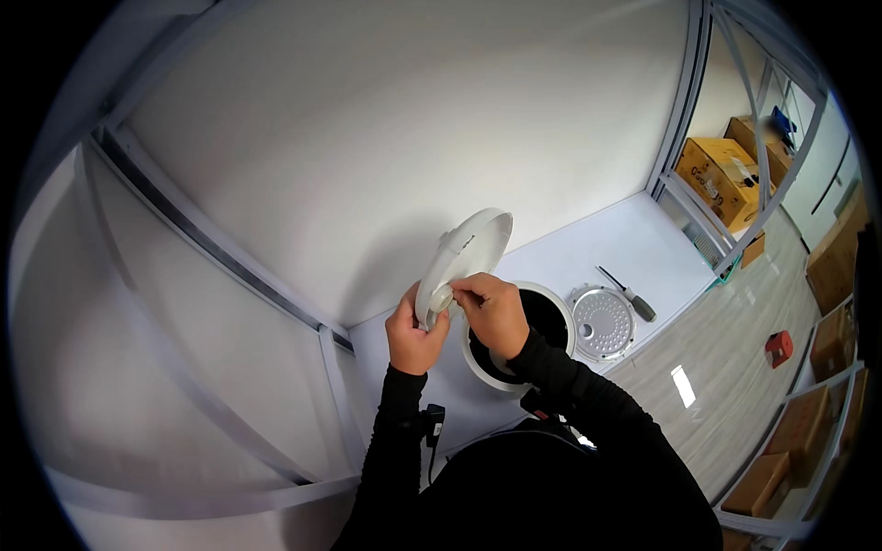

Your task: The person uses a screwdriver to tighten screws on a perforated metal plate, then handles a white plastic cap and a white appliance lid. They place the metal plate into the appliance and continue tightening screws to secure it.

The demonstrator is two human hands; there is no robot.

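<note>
My left hand (417, 336) grips the lower edge of a white round lid (485, 241), which is tilted up on its side above the table. With fingers pinched together, my right hand (492, 312) is at a small round white piece (442, 297) on the lid's inner face. Whether that piece is loose or fixed to the lid I cannot tell. Under my right hand stands a white round pot-like body (567, 323) with a dark inside, partly hidden by my hand and sleeve.
On the white table (588, 248), right of the body, lies a silver perforated disc (606, 321) with one larger hole. A screwdriver (636, 301) rests at its upper right edge. Metal frame posts (682, 96) border the table. Cardboard boxes (717, 179) and a red object (779, 349) are farther right.
</note>
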